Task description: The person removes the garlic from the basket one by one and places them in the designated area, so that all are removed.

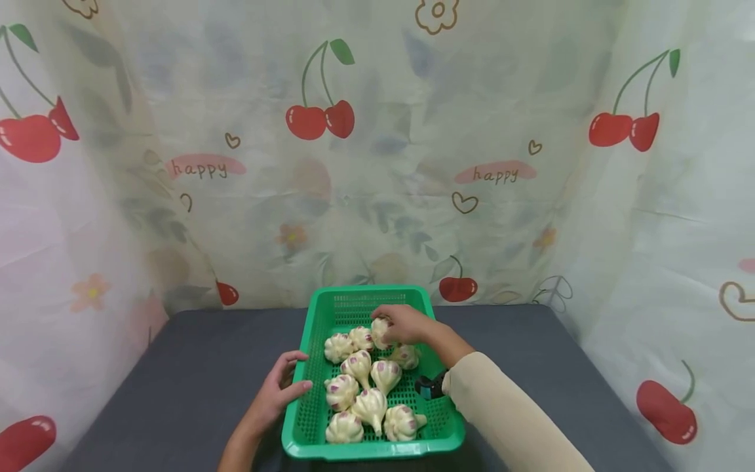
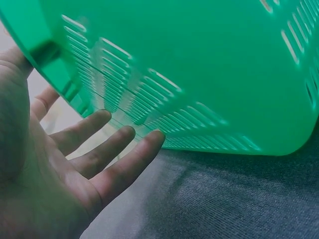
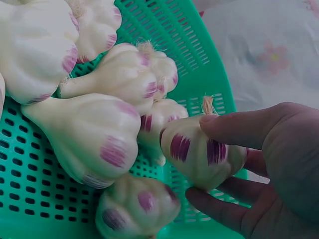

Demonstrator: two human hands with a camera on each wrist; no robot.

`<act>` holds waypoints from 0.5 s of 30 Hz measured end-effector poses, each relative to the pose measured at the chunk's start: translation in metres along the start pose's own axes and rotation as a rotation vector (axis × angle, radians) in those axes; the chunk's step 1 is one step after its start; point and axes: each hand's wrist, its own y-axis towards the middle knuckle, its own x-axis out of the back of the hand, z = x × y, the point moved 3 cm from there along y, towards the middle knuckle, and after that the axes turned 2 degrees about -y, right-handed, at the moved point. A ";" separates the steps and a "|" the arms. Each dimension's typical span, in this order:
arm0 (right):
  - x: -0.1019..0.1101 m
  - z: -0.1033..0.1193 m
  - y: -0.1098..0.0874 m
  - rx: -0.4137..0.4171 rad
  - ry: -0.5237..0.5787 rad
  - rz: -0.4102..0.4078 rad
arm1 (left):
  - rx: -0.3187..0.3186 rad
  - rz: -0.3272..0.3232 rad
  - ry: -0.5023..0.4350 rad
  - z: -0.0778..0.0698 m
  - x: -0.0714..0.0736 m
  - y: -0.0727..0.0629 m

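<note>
A green plastic basket (image 1: pixel 371 452) with slotted walls holds several garlic bulbs (image 1: pixel 341 392), white with purple patches. Toward its far end, my right hand (image 1: pixel 407 324) grips a garlic bulb (image 3: pixel 204 149) between thumb and fingers; its stem end points up in the right wrist view. Another bulb (image 3: pixel 137 206) lies near that hand. My left hand (image 1: pixel 277 390) is at the basket's left side, thumb at the rim. In the left wrist view its fingers (image 2: pixel 132 164) extend loosely beside the slotted outer wall.
The basket stands on a dark grey table (image 1: pixel 224 367). A cherry-patterned curtain (image 1: pixel 377 196) hangs behind the table and along both sides. A black device (image 1: pixel 429 387) is on my right wrist, over the basket's right side.
</note>
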 end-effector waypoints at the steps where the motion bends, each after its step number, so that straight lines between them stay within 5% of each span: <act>1: 0.000 0.002 0.000 0.002 0.000 0.006 | 0.002 0.000 0.001 0.000 0.000 0.000; 8: 0.006 0.011 -0.006 0.014 0.001 0.032 | 0.019 -0.002 0.000 0.001 0.000 -0.001; 15: 0.010 0.014 -0.014 0.031 -0.013 -0.024 | 0.019 -0.001 0.006 -0.001 0.000 -0.001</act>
